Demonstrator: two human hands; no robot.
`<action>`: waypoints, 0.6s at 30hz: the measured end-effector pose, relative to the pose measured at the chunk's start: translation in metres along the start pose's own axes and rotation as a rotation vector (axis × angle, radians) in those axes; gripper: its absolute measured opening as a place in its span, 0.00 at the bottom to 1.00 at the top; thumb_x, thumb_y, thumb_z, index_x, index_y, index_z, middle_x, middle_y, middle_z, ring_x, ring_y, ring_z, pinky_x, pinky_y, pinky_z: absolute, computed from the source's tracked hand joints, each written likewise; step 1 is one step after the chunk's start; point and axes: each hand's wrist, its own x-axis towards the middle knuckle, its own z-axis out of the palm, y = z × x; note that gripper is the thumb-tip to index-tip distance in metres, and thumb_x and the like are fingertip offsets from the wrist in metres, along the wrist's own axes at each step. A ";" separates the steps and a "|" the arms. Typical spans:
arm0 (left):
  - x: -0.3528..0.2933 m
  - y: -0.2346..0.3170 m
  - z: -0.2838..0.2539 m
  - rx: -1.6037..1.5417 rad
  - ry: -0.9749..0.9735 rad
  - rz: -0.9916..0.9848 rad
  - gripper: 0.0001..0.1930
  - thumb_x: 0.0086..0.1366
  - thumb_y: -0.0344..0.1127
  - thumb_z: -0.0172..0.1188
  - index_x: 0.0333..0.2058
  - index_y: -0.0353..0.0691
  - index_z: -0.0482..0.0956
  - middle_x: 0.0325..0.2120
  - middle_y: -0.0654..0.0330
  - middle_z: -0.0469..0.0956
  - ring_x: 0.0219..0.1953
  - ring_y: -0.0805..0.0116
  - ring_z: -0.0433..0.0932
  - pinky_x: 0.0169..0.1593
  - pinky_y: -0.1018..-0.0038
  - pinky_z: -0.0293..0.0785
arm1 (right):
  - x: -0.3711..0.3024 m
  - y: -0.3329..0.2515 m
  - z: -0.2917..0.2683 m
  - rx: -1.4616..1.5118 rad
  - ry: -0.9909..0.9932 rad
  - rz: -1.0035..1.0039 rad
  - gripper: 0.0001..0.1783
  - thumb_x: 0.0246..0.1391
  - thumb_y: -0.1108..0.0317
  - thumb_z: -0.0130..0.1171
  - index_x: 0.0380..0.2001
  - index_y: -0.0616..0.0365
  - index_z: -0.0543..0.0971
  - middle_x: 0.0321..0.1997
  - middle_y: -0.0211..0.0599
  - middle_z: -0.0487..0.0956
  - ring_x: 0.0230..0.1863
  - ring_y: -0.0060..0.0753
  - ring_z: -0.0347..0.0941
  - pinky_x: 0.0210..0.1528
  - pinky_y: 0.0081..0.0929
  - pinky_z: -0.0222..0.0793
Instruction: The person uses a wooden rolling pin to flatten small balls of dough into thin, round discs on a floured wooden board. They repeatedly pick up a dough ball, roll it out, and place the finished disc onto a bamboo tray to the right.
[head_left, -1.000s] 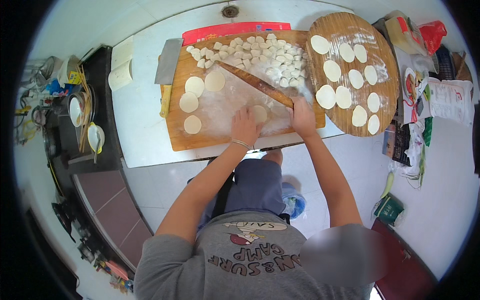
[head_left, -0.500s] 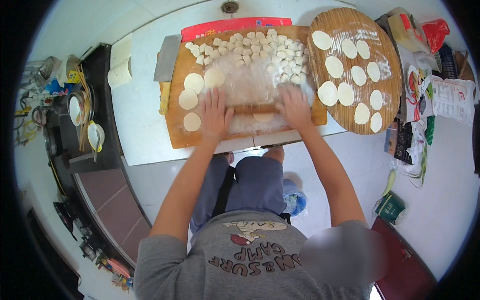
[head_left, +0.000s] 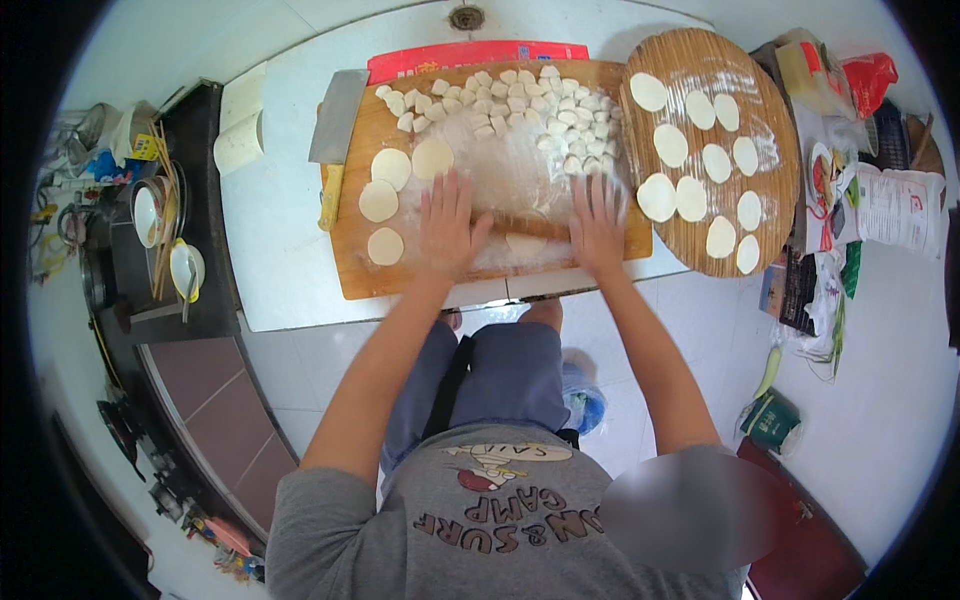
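My left hand (head_left: 447, 227) and my right hand (head_left: 598, 222) lie flat, fingers spread, on the two ends of a wooden rolling pin (head_left: 527, 227). The pin lies across a small round of dough (head_left: 524, 243) on the floured wooden cutting board (head_left: 352, 277). Three rolled dough rounds (head_left: 382, 198) lie at the board's left. Several small dough pieces (head_left: 520, 96) are heaped along its far edge. A round woven tray (head_left: 700, 60) to the right holds several flat wrappers (head_left: 690, 198).
A cleaver (head_left: 333, 135) rests at the board's left edge. A white cup (head_left: 238, 146) stands on the white table (head_left: 275, 260). A dark side counter with bowls (head_left: 187, 268) is at left. Bags and packets (head_left: 890, 200) crowd the right.
Both hands moved from gripping dough and pin to pressing flat on the rolling pin. The pin went from slanted to level across the board, and it has rolled slightly.
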 end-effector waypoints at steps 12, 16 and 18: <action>0.010 0.022 -0.009 0.052 0.203 -0.055 0.35 0.62 0.49 0.57 0.62 0.33 0.61 0.63 0.41 0.58 0.65 0.44 0.57 0.64 0.50 0.54 | -0.011 0.009 -0.001 0.093 0.079 -0.295 0.21 0.54 0.62 0.56 0.48 0.60 0.72 0.48 0.46 0.72 0.50 0.50 0.67 0.54 0.46 0.61; -0.015 0.066 -0.010 -0.132 -0.194 -0.248 0.33 0.58 0.48 0.61 0.57 0.32 0.66 0.51 0.45 0.66 0.53 0.48 0.66 0.54 0.54 0.63 | -0.013 0.012 0.000 0.082 -0.009 -0.236 0.16 0.52 0.63 0.59 0.41 0.59 0.73 0.40 0.44 0.74 0.41 0.47 0.71 0.45 0.39 0.64; -0.020 0.081 0.014 -0.145 0.027 -0.123 0.32 0.57 0.46 0.62 0.56 0.34 0.67 0.45 0.47 0.68 0.47 0.48 0.68 0.49 0.55 0.65 | -0.009 0.014 -0.010 0.115 0.079 -0.208 0.17 0.51 0.61 0.59 0.41 0.60 0.73 0.39 0.44 0.74 0.40 0.47 0.70 0.43 0.39 0.65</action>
